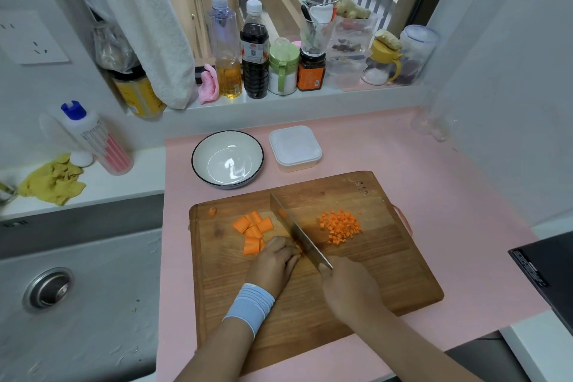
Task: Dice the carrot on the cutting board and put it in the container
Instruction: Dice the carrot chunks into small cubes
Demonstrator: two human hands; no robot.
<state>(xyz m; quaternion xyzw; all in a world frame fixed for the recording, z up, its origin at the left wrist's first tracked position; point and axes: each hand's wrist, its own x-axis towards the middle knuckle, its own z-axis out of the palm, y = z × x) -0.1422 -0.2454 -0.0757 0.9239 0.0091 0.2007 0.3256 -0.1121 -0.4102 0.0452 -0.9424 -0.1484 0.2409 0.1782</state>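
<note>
At the far left a steel sink (pixel 62 288) sits beside the pink mat (pixel 449 226), with a crumpled yellow cloth (pixel 52 181) on the ledge behind it. On the mat, a white bowl (pixel 228 158) with a dark rim stands just behind the wooden cutting board (pixel 310 304), towards its left end. Several thick carrot chunks (pixel 252 226) lie loosely clustered on the board's left half. Just right of them the left hand (pixel 274 260), with a pale blue wristband (pixel 249 307) on its wrist, rests knuckles up. Its fingers are curled and pressed together over a mostly hidden carrot piece (pixel 298 248), right against the blade. The knife (pixel 294 232), a broad cleaver, runs diagonally across the board, edge down. A square white container (pixel 294 147) stands behind the board, just right of the bowl. Right of the blade a pile of diced carrot (pixel 341 226) lies on the board, well apart from the container. The right hand (pixel 350 288) holds the knife at its near end, fingers wrapped round the hidden handle
</note>
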